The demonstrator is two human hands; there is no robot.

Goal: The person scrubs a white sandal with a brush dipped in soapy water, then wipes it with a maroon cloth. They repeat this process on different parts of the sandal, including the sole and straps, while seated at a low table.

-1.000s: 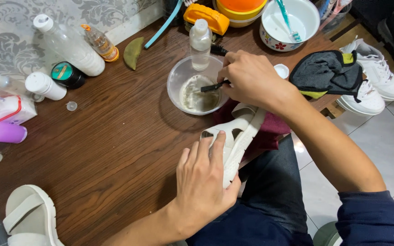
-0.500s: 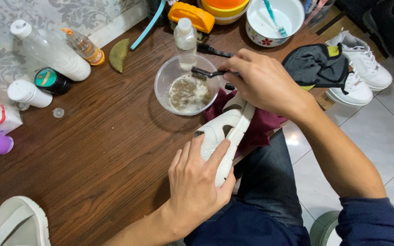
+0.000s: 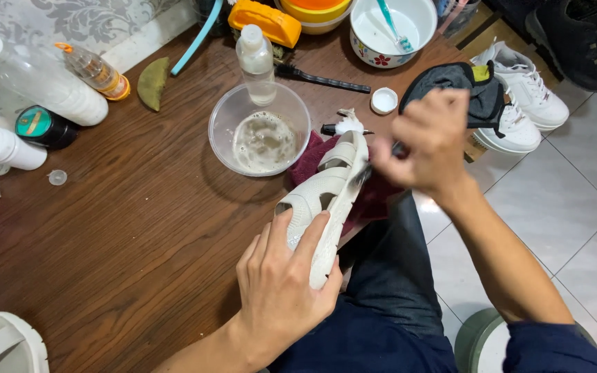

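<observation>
My left hand (image 3: 281, 293) grips the heel end of a white sandal (image 3: 326, 193), which lies on its side over a dark red cloth (image 3: 374, 200) at the table's edge. My right hand (image 3: 430, 145) is blurred and holds a small dark-handled brush (image 3: 374, 166) whose bristles touch the sandal's sole edge. A clear plastic bowl (image 3: 226, 124) with foamy cloudy liquid stands just left of the sandal's toe.
On the brown wooden table (image 3: 105, 242) stand a clear squeeze bottle (image 3: 256, 62), a black brush (image 3: 323, 79), a white cap (image 3: 384, 101), a white bowl (image 3: 423, 21), bottles at far left and another white sandal (image 3: 1, 345). White sneakers (image 3: 519, 103) sit on the tiled floor.
My right hand has left the bowl with the brush and come down to the sandal's sole. The left hand keeps its grip on the sandal.
</observation>
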